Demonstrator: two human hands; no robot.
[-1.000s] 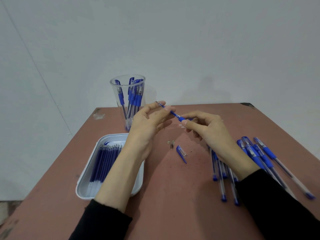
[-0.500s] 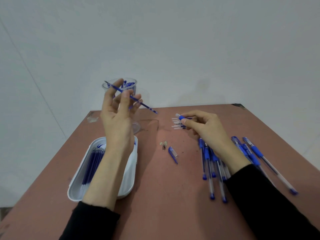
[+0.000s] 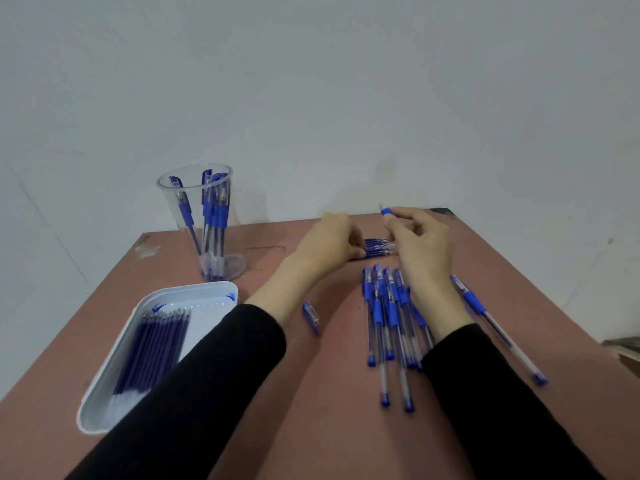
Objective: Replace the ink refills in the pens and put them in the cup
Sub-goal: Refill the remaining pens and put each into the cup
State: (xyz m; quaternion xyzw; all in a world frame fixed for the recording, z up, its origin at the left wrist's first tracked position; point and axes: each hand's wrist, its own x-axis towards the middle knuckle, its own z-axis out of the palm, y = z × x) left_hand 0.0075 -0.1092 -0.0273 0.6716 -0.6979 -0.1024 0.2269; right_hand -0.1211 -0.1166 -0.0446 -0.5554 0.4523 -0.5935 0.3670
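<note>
The right hand [image 3: 424, 247] was raised near the far edge of the tabletop [image 3: 329, 393], its fingers pinched round a pen barrel [image 3: 385, 211] whose blue grip end pointed up and away. Just beside it, the left hand [image 3: 329, 245] reached down to a small pile of refills [image 3: 379, 247] lying by the far edge. Its fingers were curled out of sight behind the back of the hand, so whether they gripped a refill or only touched the pile could not be told.

The step in hand looked like the swap itself: the barrel seemed to be open and the pile probably held spent refills. Next, the left hand would need to cross to the white tray [image 3: 194, 292] by the left edge, pick one of the fresh refills [image 3: 152, 351] and thread it into the barrel, then add the loose cap [image 3: 310, 314] from mid-tabletop.

The cup [image 3: 196, 199] stood near the far left corner with several pens in it. Many loose pens [image 3: 386, 317] waited toward the right edge.
</note>
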